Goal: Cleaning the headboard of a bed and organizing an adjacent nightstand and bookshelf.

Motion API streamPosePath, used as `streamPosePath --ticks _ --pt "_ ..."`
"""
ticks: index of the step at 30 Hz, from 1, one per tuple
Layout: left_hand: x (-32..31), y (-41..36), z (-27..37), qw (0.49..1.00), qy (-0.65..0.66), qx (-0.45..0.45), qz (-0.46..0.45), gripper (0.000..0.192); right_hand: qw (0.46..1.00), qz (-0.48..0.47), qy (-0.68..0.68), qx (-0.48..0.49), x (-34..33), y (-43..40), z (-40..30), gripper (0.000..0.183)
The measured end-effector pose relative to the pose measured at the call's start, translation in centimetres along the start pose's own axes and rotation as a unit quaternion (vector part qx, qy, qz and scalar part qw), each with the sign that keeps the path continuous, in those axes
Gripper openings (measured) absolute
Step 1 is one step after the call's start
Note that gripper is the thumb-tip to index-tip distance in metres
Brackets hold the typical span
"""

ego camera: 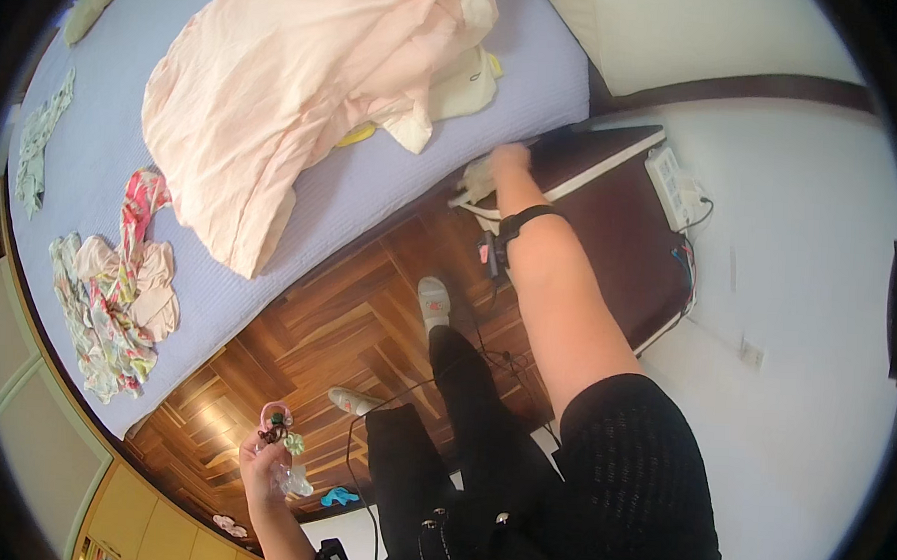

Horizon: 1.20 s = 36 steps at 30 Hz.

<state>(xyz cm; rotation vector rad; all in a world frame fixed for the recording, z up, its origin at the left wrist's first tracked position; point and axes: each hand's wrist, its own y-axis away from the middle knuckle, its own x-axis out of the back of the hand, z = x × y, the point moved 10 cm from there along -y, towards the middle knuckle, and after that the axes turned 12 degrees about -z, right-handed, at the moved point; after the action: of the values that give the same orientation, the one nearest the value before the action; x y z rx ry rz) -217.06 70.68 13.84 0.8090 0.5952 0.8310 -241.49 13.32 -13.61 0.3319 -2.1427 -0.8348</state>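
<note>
My left hand [260,459], at the lower left, grips a small bunch of hair ties [277,423] in pink, dark brown and pale green. A crumpled piece of clear plastic [291,480] hangs from the same hand. My right arm reaches forward, and my right hand [511,162] is blurred over the near corner of a dark nightstand [609,219] beside the bed. Right against that hand is a beige, cloth-like thing [480,180]. Whether my fingers hold it cannot be made out.
The bed [362,194] carries a pale pink blanket [276,100] and a heap of floral clothes [120,311]. A white power strip [668,188] sits along the nightstand's wall side. Black cables [505,357] trail over the wood floor [295,348] near my slippers [434,302]. Blue cloth [339,497] lies behind.
</note>
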Motion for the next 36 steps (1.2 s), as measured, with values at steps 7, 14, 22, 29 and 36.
streamPosePath --ticks 7,14,22,29,36 --pt "-1.4 -2.6 -0.5 0.999 -0.014 0.039 0.001 0.022 0.948 0.200 -0.212 -0.131 10.9 -9.3 6.9 0.037" --pt "-1.8 -5.2 -1.2 0.999 -0.015 0.041 -0.011 0.024 0.985 0.168 0.017 -0.043 13.4 -15.1 5.4 0.054" --pt "2.5 -7.3 -6.6 0.994 0.092 0.021 -0.054 0.030 0.946 -0.091 0.296 -0.090 7.9 -14.5 6.5 0.036" --pt "9.2 -2.4 -6.5 0.990 0.122 -0.022 -0.065 0.029 0.732 -0.106 0.645 0.194 -17.1 5.2 2.7 0.035" --pt "24.0 4.7 -11.0 0.971 0.212 -0.110 0.035 0.026 0.800 -0.030 0.569 0.187 -36.3 22.6 2.5 0.036"
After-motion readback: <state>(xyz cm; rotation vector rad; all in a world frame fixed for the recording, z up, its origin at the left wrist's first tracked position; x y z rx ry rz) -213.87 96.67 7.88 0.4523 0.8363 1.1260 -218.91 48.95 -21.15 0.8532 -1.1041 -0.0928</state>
